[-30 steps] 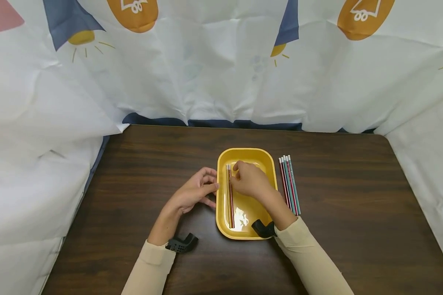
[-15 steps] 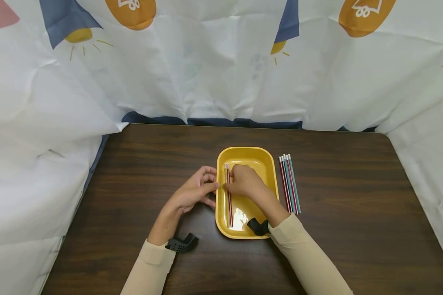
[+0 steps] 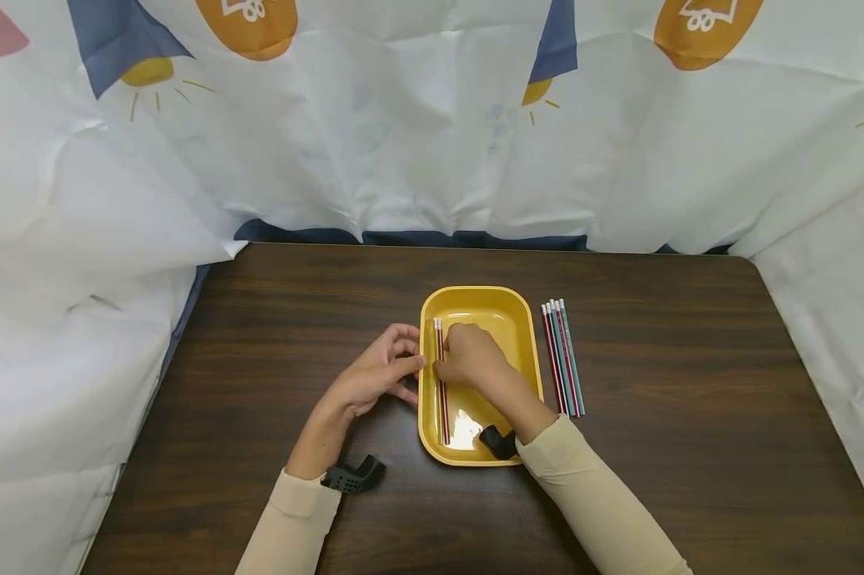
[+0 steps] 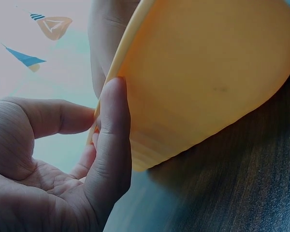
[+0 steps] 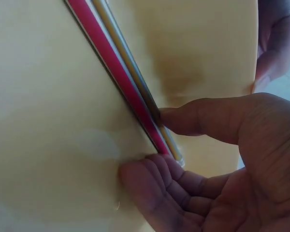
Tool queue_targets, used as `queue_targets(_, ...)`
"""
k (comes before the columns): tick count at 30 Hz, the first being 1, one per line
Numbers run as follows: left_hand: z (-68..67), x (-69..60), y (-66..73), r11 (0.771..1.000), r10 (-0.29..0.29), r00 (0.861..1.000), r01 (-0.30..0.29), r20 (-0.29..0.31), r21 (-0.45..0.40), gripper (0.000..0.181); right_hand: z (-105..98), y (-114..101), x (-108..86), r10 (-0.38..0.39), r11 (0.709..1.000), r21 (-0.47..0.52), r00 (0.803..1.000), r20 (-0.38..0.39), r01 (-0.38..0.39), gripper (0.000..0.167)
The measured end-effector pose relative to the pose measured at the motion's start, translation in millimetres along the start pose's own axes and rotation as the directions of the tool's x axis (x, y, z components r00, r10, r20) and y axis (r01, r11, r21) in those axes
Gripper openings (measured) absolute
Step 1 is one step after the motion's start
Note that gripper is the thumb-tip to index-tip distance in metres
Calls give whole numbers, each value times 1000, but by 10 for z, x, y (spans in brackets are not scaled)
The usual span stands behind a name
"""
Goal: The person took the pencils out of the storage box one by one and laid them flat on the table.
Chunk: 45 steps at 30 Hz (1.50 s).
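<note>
A yellow tray stands on the brown table. My left hand pinches its left rim between thumb and fingers; in the left wrist view the fingers press the tray's outer wall. Two pencils, striped red and gold, lie side by side inside, lengthwise along the tray's left part. Over them is my right hand. The right wrist view has its thumb against one side of the pencils and curled fingers at the other, near the eraser ends.
Several red and teal pencils lie in a row on the table, just right of the tray. A white printed curtain hangs along the back and both sides. Dark wrist cameras sit on both wrists.
My right hand has moved slightly left and down, its thumb and fingers coming onto the two pencils. These have shifted a little toward the tray's left wall. My left hand stays at the rim.
</note>
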<state>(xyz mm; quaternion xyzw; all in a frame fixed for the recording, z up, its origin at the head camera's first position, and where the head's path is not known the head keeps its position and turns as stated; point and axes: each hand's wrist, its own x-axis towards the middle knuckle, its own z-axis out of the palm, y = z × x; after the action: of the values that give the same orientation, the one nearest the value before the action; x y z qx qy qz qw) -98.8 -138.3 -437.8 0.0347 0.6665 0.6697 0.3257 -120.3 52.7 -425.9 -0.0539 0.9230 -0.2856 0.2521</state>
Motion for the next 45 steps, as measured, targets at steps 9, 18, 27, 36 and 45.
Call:
queue_targets(9, -36, 7, 2, 1000, 0, 1000, 0, -3, 10, 51, -9, -19, 11, -7, 999, -37, 1000, 1, 7, 46)
queue_targets(18, -49, 10, 8, 1000, -3, 1000, 3, -2, 11, 51, 2, -24, 29, -10, 998, -68, 1000, 9, 11, 41)
queue_targets(27, -65, 8, 2, 1000, -5, 1000, 6, -6, 13, 51, 12, -10, 62, 1, 1000, 5, 1000, 1, -1, 44)
queue_targets(36, -66, -14, -32, 1000, -1, 1000, 1, -4, -3, 52, 21, 40, 106, -21, 998, 51, 1000, 19, 20, 21)
queue_targets(45, -33, 9, -19, 1000, -1, 1000, 1, 4, -4, 50, -80, 83, -22, -46, 992, 121, 999, 19, 43, 41)
